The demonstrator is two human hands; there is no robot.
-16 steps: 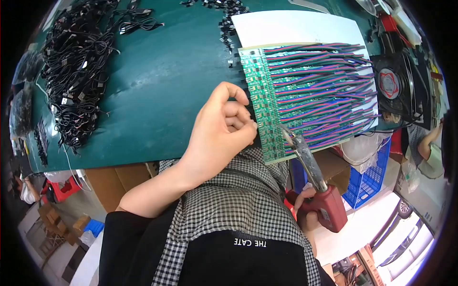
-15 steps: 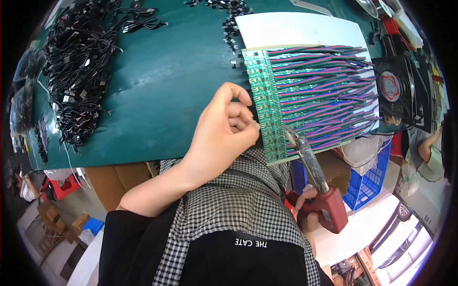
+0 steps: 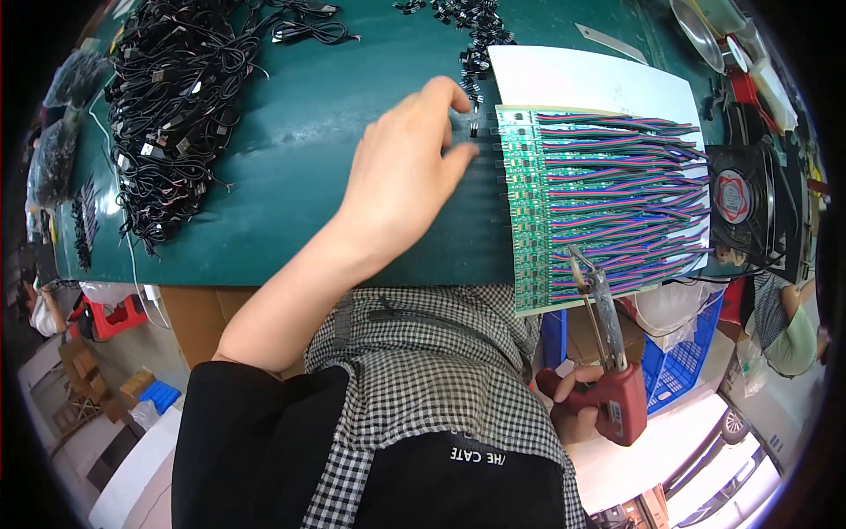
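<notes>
My left hand (image 3: 404,163) is over the green table, its thumb and forefinger spread apart with nothing between them. Just beyond the fingertips lies a small black connector (image 3: 474,130). To the right of it is a panel of green circuit boards (image 3: 526,207), with rows of black, red, green and blue wires (image 3: 626,187) running off to the right. My right hand (image 3: 577,401) is wrapped round the handle of a red soldering gun (image 3: 621,406), partly hidden behind it. The gun's metal tip points up over the near wires; whether it touches them I cannot tell.
A white sheet (image 3: 590,75) lies under the panel. Black cables (image 3: 176,115) are heaped at the left, and more small black connectors (image 3: 480,35) lie at the back. A black fan (image 3: 749,198) stands at the right. Below the table edge is a blue crate (image 3: 679,361).
My left hand has moved away from the board's near-left edge, up toward the loose connectors, and its fingers have spread. The soldering gun stays in my right hand. The whole view has shifted slightly.
</notes>
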